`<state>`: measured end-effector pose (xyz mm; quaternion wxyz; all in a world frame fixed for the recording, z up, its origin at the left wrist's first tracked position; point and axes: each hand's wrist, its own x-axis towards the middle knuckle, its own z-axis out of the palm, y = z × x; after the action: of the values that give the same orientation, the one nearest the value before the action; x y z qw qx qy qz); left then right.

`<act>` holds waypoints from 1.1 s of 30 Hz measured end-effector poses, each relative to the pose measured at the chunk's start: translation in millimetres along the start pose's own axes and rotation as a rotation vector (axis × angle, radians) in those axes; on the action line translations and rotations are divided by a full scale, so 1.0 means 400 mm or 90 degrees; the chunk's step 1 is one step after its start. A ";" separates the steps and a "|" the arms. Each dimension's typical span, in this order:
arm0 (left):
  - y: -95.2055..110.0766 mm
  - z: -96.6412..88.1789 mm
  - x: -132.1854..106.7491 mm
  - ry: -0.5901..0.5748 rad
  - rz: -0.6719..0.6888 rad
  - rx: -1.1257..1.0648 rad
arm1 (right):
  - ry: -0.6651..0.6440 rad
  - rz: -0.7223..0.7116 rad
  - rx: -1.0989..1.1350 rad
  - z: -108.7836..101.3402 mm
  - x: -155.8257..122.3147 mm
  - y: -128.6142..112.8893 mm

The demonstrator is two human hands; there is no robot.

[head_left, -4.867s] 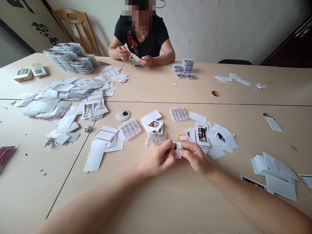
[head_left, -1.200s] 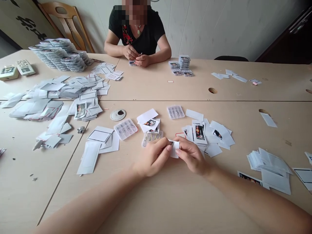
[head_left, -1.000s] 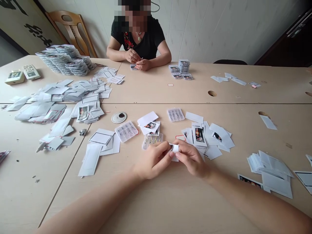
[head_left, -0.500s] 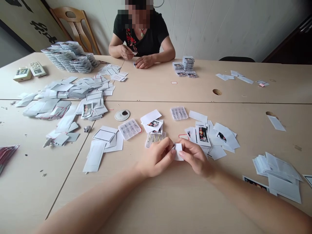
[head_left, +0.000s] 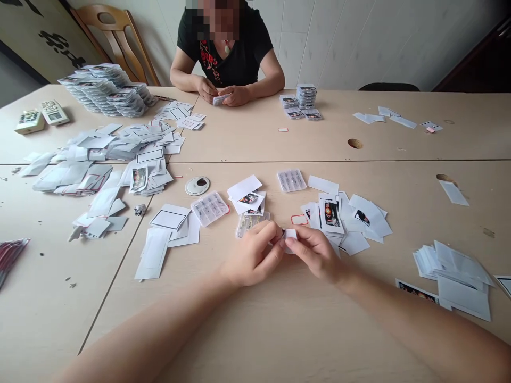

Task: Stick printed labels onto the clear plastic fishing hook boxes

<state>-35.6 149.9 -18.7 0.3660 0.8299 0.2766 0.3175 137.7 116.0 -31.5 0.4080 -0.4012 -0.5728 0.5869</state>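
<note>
Pinching a small white paper slip [head_left: 290, 234] from both sides, the left hand [head_left: 250, 254] and right hand [head_left: 316, 252] work close together over the table [head_left: 279, 330], fingertips pressed on it. A clear plastic case [head_left: 249, 224] lies just ahead of the left hand, and a red-edged label [head_left: 299, 219] lies just ahead of the right.

Nothing legible: printed cards [head_left: 331, 217] too small.

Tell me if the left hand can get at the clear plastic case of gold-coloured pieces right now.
Probably yes: the left hand lies right at the case's near edge, and nothing seems to stand between it and the clear plastic case. But its fingers are pinching a small white card, which it would likely release first.
</note>
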 end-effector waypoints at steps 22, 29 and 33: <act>-0.023 0.009 0.010 0.140 -0.164 -0.194 | 0.128 -0.069 -0.033 -0.008 0.017 0.007; -0.026 0.016 0.012 0.171 -0.195 -0.297 | 0.140 -0.028 0.075 -0.008 0.014 0.023; -0.022 0.016 0.013 0.195 -0.226 -0.322 | 0.147 -0.013 0.105 -0.006 0.014 0.021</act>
<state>-29.5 155.9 -27.1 0.5641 0.5943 0.3812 0.4281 137.7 121.9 -40.0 0.5086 -0.4256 -0.4758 0.5777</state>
